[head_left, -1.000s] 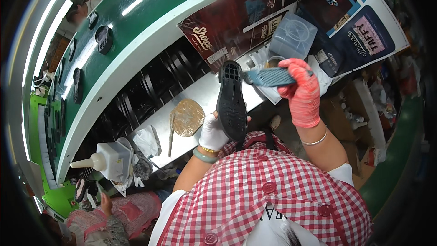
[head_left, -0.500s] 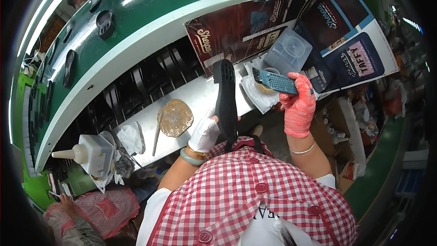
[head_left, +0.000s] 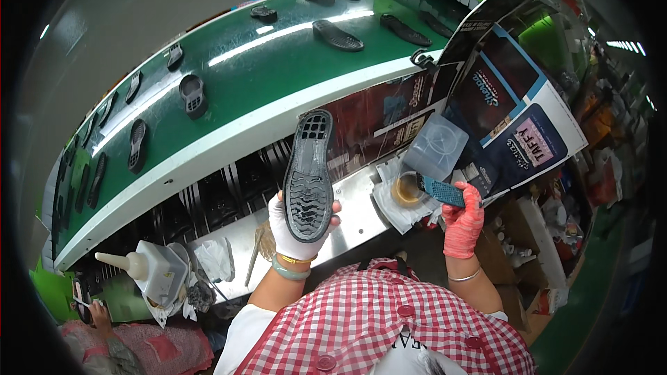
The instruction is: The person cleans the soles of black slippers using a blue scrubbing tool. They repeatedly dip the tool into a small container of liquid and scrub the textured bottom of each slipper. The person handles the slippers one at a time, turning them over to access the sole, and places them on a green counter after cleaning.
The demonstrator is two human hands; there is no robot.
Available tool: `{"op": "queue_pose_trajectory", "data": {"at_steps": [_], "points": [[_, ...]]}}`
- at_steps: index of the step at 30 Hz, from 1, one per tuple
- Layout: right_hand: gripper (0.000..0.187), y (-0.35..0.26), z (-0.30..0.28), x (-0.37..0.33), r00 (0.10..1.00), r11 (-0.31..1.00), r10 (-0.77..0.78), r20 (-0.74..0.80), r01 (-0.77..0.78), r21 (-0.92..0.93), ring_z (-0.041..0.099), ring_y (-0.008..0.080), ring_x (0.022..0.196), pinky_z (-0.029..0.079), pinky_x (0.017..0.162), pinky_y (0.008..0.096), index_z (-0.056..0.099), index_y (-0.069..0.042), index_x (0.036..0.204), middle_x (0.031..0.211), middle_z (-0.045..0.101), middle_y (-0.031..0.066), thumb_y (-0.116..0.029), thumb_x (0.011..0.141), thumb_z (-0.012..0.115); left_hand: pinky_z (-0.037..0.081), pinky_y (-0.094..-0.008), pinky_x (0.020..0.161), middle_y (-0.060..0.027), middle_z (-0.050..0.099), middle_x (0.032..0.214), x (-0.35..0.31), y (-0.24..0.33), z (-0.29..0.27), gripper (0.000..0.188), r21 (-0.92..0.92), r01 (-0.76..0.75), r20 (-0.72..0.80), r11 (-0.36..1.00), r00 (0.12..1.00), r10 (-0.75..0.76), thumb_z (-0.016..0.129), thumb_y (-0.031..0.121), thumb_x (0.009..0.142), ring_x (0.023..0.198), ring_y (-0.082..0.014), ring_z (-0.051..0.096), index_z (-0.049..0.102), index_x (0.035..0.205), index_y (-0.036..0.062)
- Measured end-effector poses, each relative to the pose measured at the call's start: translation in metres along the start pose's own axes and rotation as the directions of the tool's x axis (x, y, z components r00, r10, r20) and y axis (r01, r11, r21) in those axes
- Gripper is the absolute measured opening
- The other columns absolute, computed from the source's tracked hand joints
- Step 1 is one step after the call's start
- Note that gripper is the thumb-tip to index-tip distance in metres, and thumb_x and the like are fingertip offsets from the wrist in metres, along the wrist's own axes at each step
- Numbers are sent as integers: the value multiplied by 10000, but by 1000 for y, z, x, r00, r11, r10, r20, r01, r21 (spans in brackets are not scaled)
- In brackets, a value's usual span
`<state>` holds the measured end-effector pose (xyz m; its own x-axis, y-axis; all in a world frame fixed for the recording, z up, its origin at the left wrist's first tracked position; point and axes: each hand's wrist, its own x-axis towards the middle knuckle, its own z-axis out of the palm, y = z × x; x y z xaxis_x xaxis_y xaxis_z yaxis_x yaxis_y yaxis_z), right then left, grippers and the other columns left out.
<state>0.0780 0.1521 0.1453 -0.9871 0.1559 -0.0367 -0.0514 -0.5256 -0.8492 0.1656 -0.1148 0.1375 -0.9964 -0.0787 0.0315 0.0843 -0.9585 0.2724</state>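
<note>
A black shoe sole stands nearly upright in my white-gloved left hand, its hollow, ridged inner face toward me. The fingers wrap behind it, and fingertips show at its right edge. My right hand, in a pinkish-red glove, grips a teal brush with a textured handle. Its bristle end reaches the cup of amber liquid; I cannot tell whether the bristles touch the liquid. The cup sits on a white sheet beside a translucent plastic tub.
Several black soles lie on the green conveyor belt beyond the metal bench. A white squeeze bottle with a long nozzle stands left, near a brown disc. Printed panels rise at right. Another person's hand shows lower left.
My left hand has turned the sole from edge-on to face me and shifted it left. The right hand has lowered the brush toward the cup. The view now shows more of the belt.
</note>
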Motion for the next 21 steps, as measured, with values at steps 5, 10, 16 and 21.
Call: {"op": "queue_pose_trajectory", "data": {"at_steps": [5, 10, 16, 21], "points": [[214, 4, -6, 9, 1000, 1000, -8, 10, 7, 16, 526, 120, 548, 459, 508, 225, 562, -26, 982, 772, 558, 53, -224, 912, 522, 505, -419, 780, -214, 538, 1125, 96, 59, 32, 520, -47, -209, 62, 977, 975, 212, 425, 419, 884, 987, -352, 554, 468, 1195, 4], [215, 7, -13, 13, 999, 1000, 6, 38, -6, 1, 559, 99, 521, 455, 482, 204, 572, -41, 985, 760, 600, 43, -238, 915, 526, 402, -511, 954, -236, 439, 1285, 116, 21, 34, 535, 38, 71, -148, 997, 987, -64, 456, 398, 909, 1157, -404, 463, 406, 1245, -15], [276, 6, -28, 5, 998, 960, 34, 59, -17, -279, 589, 74, 596, 458, 520, 193, 603, -79, 1024, 776, 608, 20, -305, 943, 467, 410, -343, 940, -122, 610, 1125, 174, 145, 10, 367, 943, -323, 210, 77, 759, 617, 493, 266, 924, 1042, -209, 566, 569, 1155, -9], [245, 31, -28, 10, 981, 994, 105, 163, -98, -50, 590, 75, 543, 462, 492, 198, 596, -66, 1000, 736, 601, 17, -281, 937, 494, 386, -325, 974, -178, 516, 1274, 205, 388, -85, 570, 320, 437, 314, -840, 788, 530, 571, 347, 825, 1156, -303, 509, 456, 1303, 57]]}}
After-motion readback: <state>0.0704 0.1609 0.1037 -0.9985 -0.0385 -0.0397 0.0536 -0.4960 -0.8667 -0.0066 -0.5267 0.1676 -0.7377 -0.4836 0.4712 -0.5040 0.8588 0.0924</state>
